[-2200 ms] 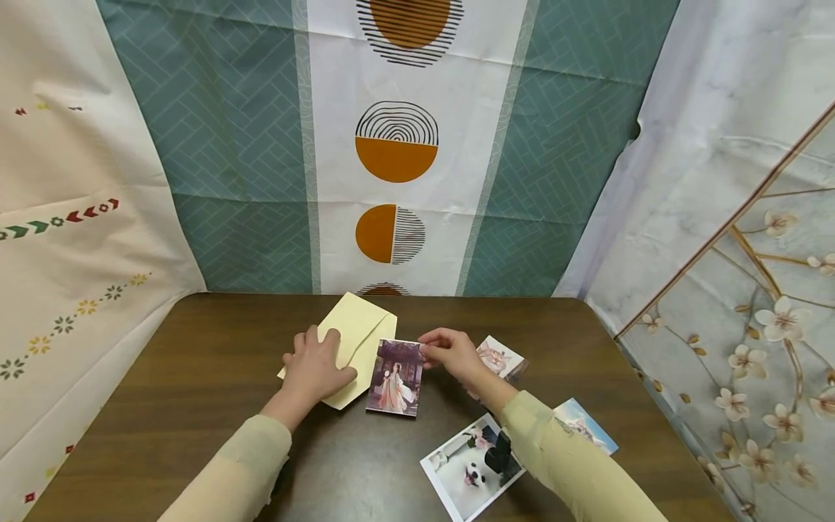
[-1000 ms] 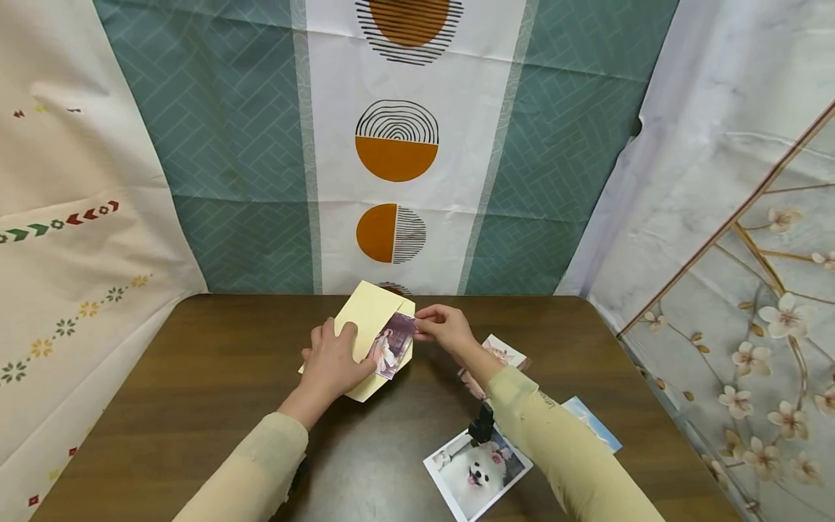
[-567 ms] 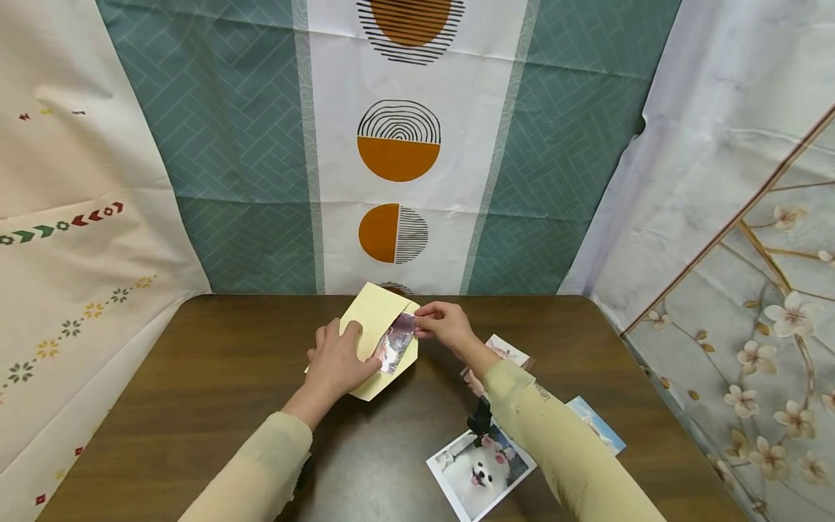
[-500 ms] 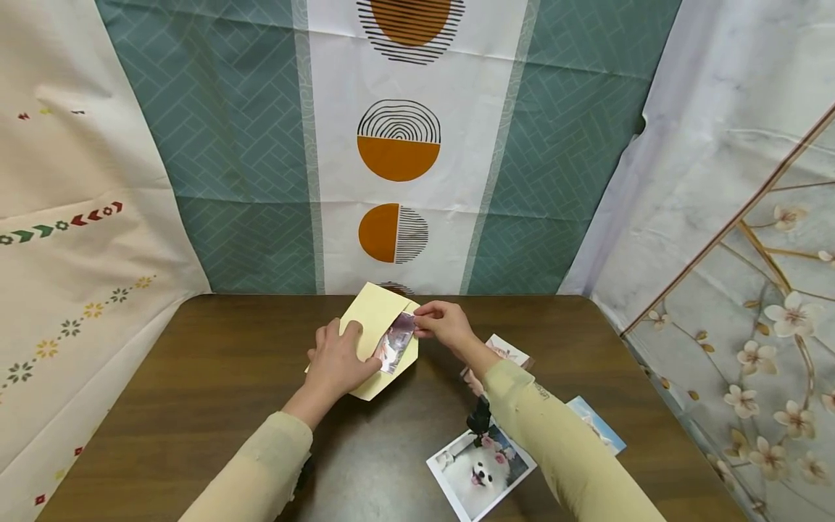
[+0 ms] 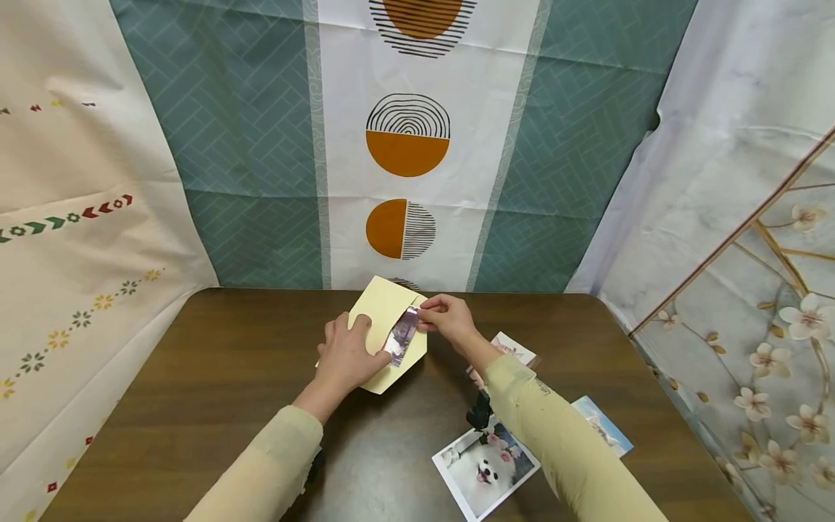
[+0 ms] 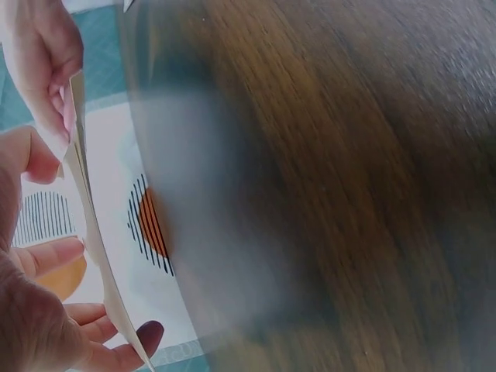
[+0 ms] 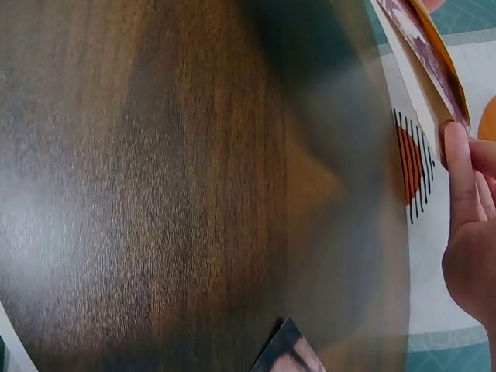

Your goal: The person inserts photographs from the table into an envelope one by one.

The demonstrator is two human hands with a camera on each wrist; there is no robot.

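1. The table (image 5: 241, 362) ends along mid-frame at the hung cloth (image 5: 261, 145); the top corner of the envelope (image 5: 385, 308) overlaps that edge.
2. Brown wood spreads left and toward the lower left; prints lie under and beside the right sleeve (image 5: 561, 449), lower right.
3. The envelope, pale yellow, tilts at frame centre, held above the wood. A glossy purple photo (image 5: 401, 336) sits partly inside its mouth.
4. The left hand (image 5: 349, 355) grips the envelope, thumb on the near face, fingers behind. The right hand (image 5: 451, 319) pinches the photo's upper right corner.
5. Count: one envelope; one photo in it; one dog print (image 5: 485, 471); one blue print (image 5: 601, 426); at least one white card (image 5: 515, 349), partly hidden.
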